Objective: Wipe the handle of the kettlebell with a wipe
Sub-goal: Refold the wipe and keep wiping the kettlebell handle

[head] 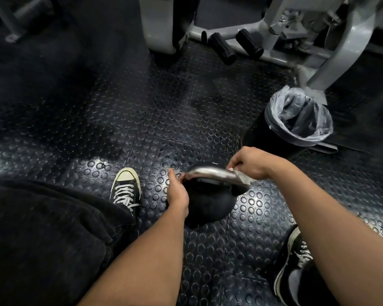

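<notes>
A black kettlebell (208,202) stands on the studded rubber floor between my feet. Its bare metal handle (210,173) runs left to right across the top. My left hand (177,193) grips the left end of the handle where it meets the ball. My right hand (250,162) pinches a white wipe (243,176) against the right end of the handle. The wipe is wrapped round that bend and partly hidden under my fingers.
A black bin lined with a clear bag (296,120) stands just beyond my right hand. A grey exercise machine (274,34) with black foot pegs fills the far side. My left shoe (125,187) and right shoe (296,268) flank the kettlebell.
</notes>
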Available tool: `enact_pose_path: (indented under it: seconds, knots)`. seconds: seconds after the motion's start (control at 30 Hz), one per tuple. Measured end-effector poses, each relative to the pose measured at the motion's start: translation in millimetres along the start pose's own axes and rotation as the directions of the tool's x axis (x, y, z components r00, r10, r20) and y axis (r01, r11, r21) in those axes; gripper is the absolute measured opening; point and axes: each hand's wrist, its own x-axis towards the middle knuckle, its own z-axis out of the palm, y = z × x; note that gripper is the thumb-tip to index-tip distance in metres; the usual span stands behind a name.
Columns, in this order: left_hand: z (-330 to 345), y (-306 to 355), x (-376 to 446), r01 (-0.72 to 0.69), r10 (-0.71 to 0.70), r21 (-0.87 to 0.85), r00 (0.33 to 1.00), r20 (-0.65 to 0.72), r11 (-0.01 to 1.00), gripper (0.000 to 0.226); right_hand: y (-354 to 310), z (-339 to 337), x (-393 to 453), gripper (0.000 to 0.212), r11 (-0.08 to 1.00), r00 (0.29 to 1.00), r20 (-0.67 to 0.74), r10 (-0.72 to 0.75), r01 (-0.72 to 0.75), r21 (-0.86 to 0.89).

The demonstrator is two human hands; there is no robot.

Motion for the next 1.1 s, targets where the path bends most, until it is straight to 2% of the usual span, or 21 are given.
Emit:
enact_pose_path:
  seconds: [0.1, 0.2, 0.3, 0.37, 0.5, 0.57, 0.7, 0.87, 1.0, 1.1]
  knots:
    - [0.5, -0.2, 2.1, -0.006, 0.006, 0.000, 1.000, -0.005, 1.000, 0.096, -11.1, 7.5, 8.7, 0.031, 0.999, 0.999, -0.048, -0.024, 0.025, 0.021]
    - [0.6, -2.0, 5.2, -0.001, 0.001, 0.013, 1.000, -0.004, 1.000, 0.102, -12.0, 7.6, 5.3, 0.021, 0.993, 0.993, -0.107, -0.042, 0.053, 0.104]
    - [-0.6, -1.4, 4.2, 0.006, -0.005, 0.018, 1.000, -0.009, 1.000, 0.096, 1.0, 4.7, -0.9, 0.013, 0.988, 0.995, -0.104, 0.006, 0.010, 0.156]
    - [-0.8, -1.9, 5.1, 0.000, 0.000, 0.018, 1.000, -0.014, 1.000, 0.096, 0.4, 6.0, 0.4, 0.014, 0.991, 0.995, -0.096, 0.015, -0.002, 0.134]
    - [1.2, -1.9, 5.9, -0.007, 0.007, 0.022, 1.000, -0.008, 1.000, 0.097, -10.5, 12.3, 2.9, 0.019, 0.987, 0.976, -0.197, -0.093, 0.117, 0.113]
    - [0.2, -2.7, 7.7, -0.002, 0.002, 0.016, 1.000, -0.003, 1.000, 0.096, -3.9, 11.7, -1.8, 0.022, 0.982, 0.970, -0.228, -0.081, 0.117, 0.149]
    - [-1.6, -4.9, 12.8, 0.006, -0.006, 0.003, 1.000, 0.009, 1.000, 0.099, 2.1, 17.1, 2.1, 0.027, 0.996, 0.982, -0.187, -0.002, 0.019, 0.089]
    - [-1.0, -6.8, 17.2, 0.004, -0.004, 0.007, 1.000, 0.007, 1.000, 0.115, -8.6, 17.8, 0.0, 0.019, 0.982, 0.966, -0.245, -0.081, 0.120, 0.147]
    - [-1.6, -7.1, 17.7, 0.015, -0.015, 0.000, 1.000, 0.000, 1.000, 0.101, 10.2, 18.3, -6.0, 0.023, 0.986, 0.973, -0.230, -0.006, 0.044, 0.162]
    - [-0.7, -5.5, 16.7, 0.010, -0.010, -0.001, 1.000, 0.005, 1.000, 0.101, 2.0, 22.3, -3.3, 0.020, 0.980, 0.967, -0.254, -0.037, 0.084, 0.178]
